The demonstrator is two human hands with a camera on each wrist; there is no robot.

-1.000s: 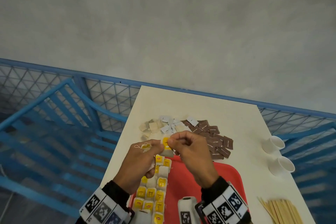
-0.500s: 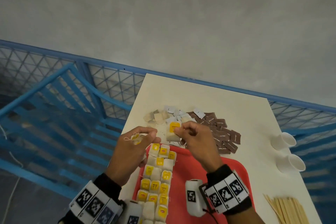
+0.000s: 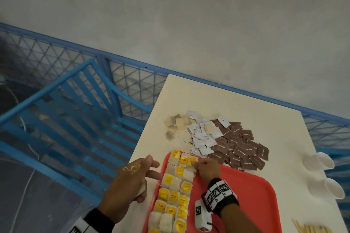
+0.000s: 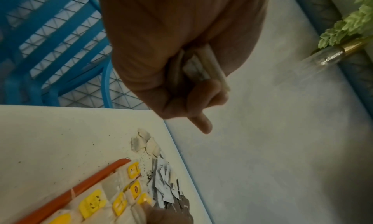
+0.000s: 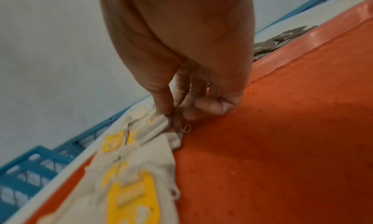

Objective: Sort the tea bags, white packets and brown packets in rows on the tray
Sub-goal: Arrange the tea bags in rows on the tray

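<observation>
As the right hand [image 3: 207,166] set a tea bag [image 5: 159,123] down at the far end of the rows, thumb and forefinger pinched on its edge w/ the other fingers curled under, the thing to get right, to my eye, was squaring it to its neighbours before letting go: flat, yellow tag up, edge against the bag beside it, string tucked so it wouldn't drag the rest. The bag looked soft and light, so I'd guess a slow release, not a flick. The left hand [image 3: 130,185] waited just off the tray's left rim, over the table edge; it gripped a few spare tea bags [image 4: 203,67] in its curled lower fingers, a yellow tag [image 3: 135,168] and string lying on its back, forefinger and middle stretched toward the tray [image 3: 251,195]. That red tray sat on the pale table [image 3: 227,100], and the tea bags in rows [image 3: 174,193] ran approx. three across down its left side, some tag-up, some showing plain paper; the rest of the tray was bare. Beyond its far edge lay the unsorted lot: a few loose tea bags [image 3: 176,125], then white packets [image 3: 202,136], then brown packets [image 3: 240,147], heaped and overlapping, w/ specks of spilt tea on the table. Paper cups [image 3: 325,161] stood at the right, wooden sticks [image 3: 312,230] in the near corner.
</observation>
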